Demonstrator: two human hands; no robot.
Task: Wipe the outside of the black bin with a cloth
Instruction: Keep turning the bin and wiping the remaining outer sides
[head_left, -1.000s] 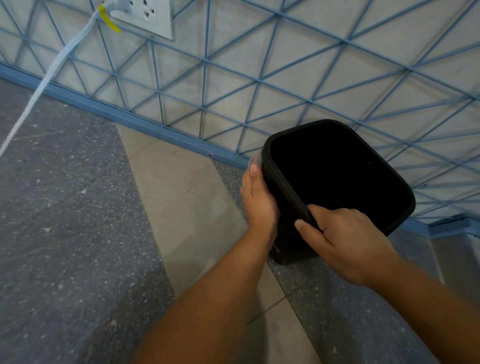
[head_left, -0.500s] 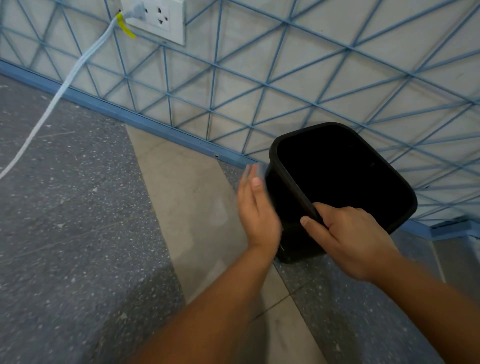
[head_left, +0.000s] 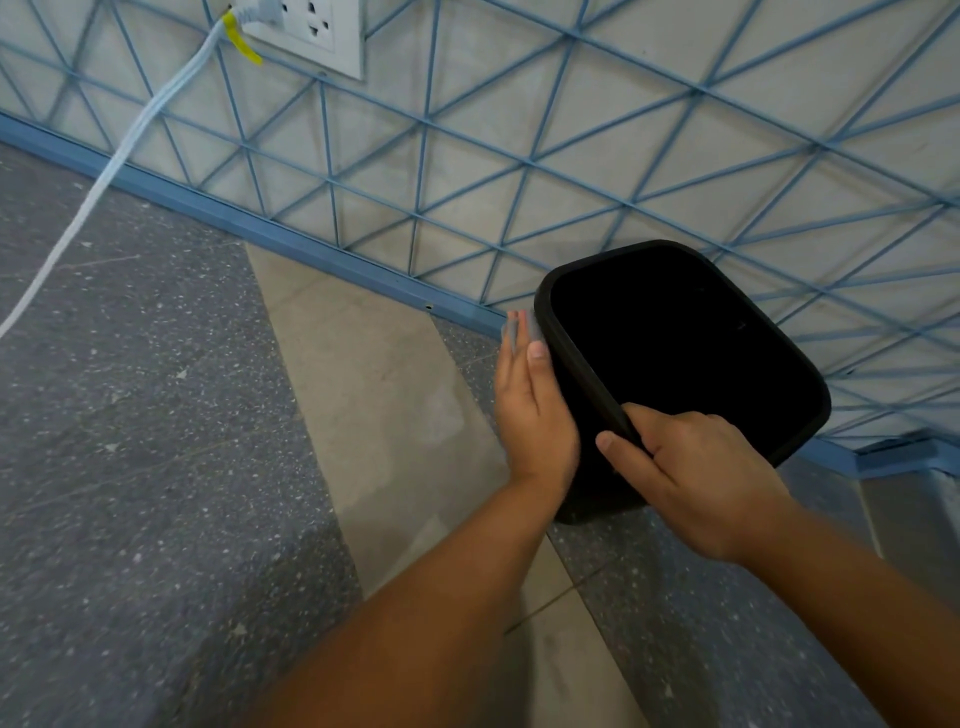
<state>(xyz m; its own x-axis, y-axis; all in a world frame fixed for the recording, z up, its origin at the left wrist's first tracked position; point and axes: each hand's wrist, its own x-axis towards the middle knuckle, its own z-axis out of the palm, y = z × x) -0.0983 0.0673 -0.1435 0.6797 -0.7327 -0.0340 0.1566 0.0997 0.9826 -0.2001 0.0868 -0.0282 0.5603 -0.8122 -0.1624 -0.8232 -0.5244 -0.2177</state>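
A black bin (head_left: 587, 431) stands on the floor close to the wall, its dark opening facing up. My left hand (head_left: 532, 415) lies flat with straight fingers against the bin's left outer side, pressing a pale grey-blue cloth (head_left: 517, 327) there; only a small edge of the cloth shows past my fingertips. My right hand (head_left: 685, 478) grips the near rim of the bin, thumb on the outside and fingers curled over the edge.
A wall (head_left: 571, 130) with a blue line pattern rises right behind the bin, edged by a blue skirting (head_left: 291, 244). A white socket (head_left: 311, 31) with a pale cable (head_left: 104, 182) is at the upper left. The floor (head_left: 156, 467) is grey and beige tile.
My left hand with the cloth has slid slightly along the bin's left side. My right hand has kept its grip on the rim. The view has shifted a little.
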